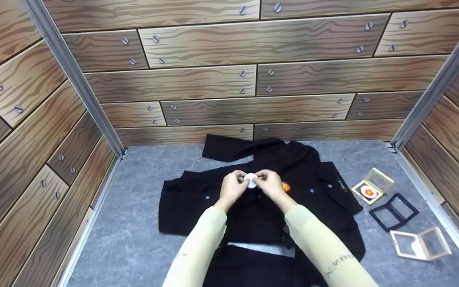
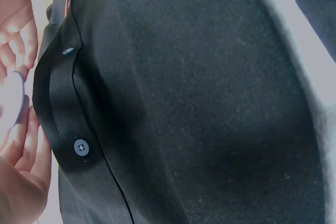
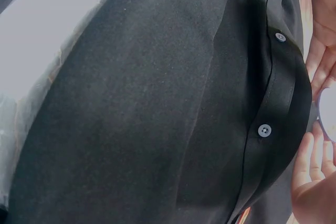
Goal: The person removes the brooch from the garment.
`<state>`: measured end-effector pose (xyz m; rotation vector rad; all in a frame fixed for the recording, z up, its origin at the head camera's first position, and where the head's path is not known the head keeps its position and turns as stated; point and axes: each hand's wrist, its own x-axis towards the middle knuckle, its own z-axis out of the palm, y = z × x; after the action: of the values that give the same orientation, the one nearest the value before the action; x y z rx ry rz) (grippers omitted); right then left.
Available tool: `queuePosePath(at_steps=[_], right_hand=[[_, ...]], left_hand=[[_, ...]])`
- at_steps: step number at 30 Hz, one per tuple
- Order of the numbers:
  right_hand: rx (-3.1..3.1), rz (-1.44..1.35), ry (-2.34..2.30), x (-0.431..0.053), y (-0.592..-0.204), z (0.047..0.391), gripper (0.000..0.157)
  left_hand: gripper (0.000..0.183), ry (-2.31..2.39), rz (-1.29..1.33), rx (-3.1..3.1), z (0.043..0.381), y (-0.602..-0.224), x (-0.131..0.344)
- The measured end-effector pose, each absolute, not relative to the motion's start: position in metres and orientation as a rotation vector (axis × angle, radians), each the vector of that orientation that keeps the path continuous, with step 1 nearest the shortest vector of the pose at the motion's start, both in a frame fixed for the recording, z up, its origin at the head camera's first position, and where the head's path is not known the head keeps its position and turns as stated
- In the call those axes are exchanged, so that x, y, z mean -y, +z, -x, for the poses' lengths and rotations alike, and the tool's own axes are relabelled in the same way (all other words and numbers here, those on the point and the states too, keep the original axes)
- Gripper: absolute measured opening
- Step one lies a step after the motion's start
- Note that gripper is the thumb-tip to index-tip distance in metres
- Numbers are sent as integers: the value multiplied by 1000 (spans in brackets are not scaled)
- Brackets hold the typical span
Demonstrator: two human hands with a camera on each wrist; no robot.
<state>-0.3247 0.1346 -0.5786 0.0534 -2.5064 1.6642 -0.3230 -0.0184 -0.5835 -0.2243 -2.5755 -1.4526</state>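
Observation:
Both hands meet over a black button-up shirt (image 1: 189,211) spread on the grey surface. My left hand (image 1: 232,187) and right hand (image 1: 271,185) pinch a white round badge (image 1: 251,180) between them, thumbs on its face and fingers at its edges. In the left wrist view the disc (image 2: 14,98) shows edge-on beside the shirt's button front, where a pale button (image 2: 81,147) stands out. The right wrist view also catches the disc (image 3: 327,114) at its right edge. An orange round badge (image 1: 285,186) lies on the shirt by my right hand.
At the right, an open gold-framed case (image 1: 381,178) holds a white disc with an orange flower (image 1: 369,192). Near it lie an open black frame case (image 1: 395,211) and an open pale-framed case (image 1: 420,247). Wood-patterned walls (image 1: 253,79) enclose the surface.

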Motion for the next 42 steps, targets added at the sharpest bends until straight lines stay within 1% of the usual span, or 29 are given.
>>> queuePosePath(at_steps=[9, 24, 35, 42], right_hand=[[2513, -71, 1635, -135, -581, 323, 13], [2523, -84, 1628, -137, -586, 321, 14], [2539, -90, 1622, -138, -583, 320, 11], [2561, -107, 1581, -138, -582, 320, 12]], left_hand=[[8, -1422, 251, 2575, 321, -585, 19], [11, -1413, 254, 2599, 321, -591, 17], [9, -1372, 242, 2623, 320, -589, 16], [9, -1338, 269, 2626, 318, -587, 16]])
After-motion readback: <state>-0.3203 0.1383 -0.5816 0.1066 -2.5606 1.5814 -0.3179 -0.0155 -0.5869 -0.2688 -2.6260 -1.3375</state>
